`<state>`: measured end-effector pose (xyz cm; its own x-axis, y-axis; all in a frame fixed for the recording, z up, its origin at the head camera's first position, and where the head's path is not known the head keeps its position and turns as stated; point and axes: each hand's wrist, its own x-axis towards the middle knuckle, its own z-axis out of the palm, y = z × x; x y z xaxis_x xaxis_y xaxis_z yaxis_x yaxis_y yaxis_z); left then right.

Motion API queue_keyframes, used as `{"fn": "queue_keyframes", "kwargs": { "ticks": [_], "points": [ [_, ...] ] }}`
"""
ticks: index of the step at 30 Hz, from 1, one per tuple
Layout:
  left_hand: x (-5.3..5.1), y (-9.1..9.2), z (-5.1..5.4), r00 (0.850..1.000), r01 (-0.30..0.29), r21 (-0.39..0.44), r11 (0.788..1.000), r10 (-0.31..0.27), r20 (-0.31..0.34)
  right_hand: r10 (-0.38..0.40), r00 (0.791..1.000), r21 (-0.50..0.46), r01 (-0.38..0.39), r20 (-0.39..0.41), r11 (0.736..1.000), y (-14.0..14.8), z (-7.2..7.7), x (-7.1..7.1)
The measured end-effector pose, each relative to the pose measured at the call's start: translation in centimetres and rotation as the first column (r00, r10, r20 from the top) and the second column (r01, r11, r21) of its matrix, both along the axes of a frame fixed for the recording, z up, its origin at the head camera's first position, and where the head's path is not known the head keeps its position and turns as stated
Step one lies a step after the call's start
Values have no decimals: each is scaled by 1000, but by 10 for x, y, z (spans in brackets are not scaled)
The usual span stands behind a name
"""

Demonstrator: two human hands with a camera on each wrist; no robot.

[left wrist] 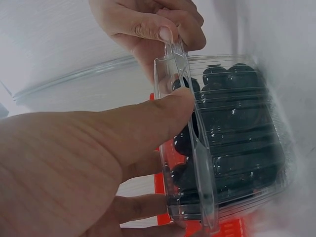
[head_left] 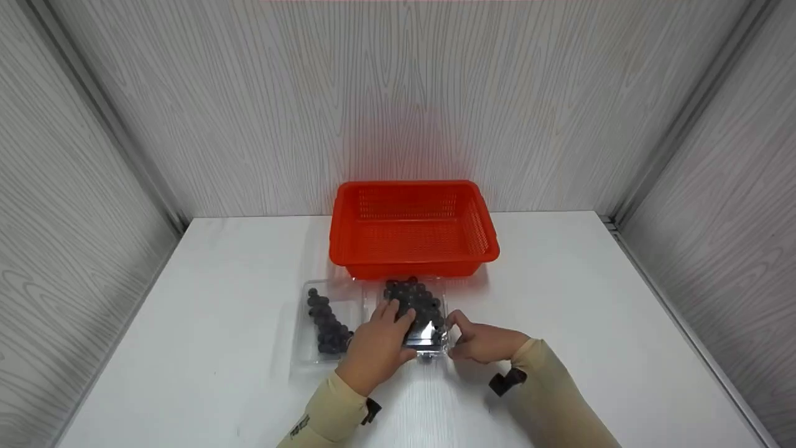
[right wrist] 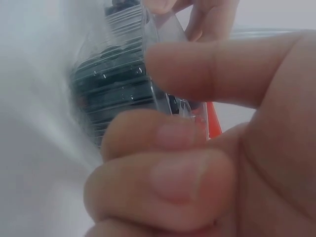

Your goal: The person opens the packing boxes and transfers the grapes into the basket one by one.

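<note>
A clear plastic clamshell box of dark round grapes lies with its lid down in front of the red basket. My left hand rests on it, fingers spread over the lid. In the left wrist view the left thumb presses the front rim. At the box's right front corner my right hand pinches the rim between thumb and curled forefinger, its other fingers folded. Just left stands a second clear box, holding dark grapes in a slanting band; my left hand partly hides its right side.
Behind both boxes stands a red plastic basket with mesh sides, close to the back wall. The white table is bounded by walls on the left, right and back.
</note>
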<state>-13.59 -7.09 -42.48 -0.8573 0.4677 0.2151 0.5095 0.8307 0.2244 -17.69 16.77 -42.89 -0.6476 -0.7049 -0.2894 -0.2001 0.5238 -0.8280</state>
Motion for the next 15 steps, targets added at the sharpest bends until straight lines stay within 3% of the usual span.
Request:
{"fn": "queue_keyframes", "kwargs": {
  "ticks": [4, 8, 15],
  "points": [
    [-23, 9, -44, 994, -108, -52, 993, 108, 11, -28, 997, 4, 27, 71, 1000, 15, -49, -28],
    [-27, 9, -50, 995, -100, -54, 994, 101, 22, -49, 992, 25, 46, 112, 999, 17, -64, -37],
    [-26, 7, -47, 996, -80, -51, 995, 82, 33, -54, 991, 61, 47, 120, 997, 16, -60, -36]
  ]
}}
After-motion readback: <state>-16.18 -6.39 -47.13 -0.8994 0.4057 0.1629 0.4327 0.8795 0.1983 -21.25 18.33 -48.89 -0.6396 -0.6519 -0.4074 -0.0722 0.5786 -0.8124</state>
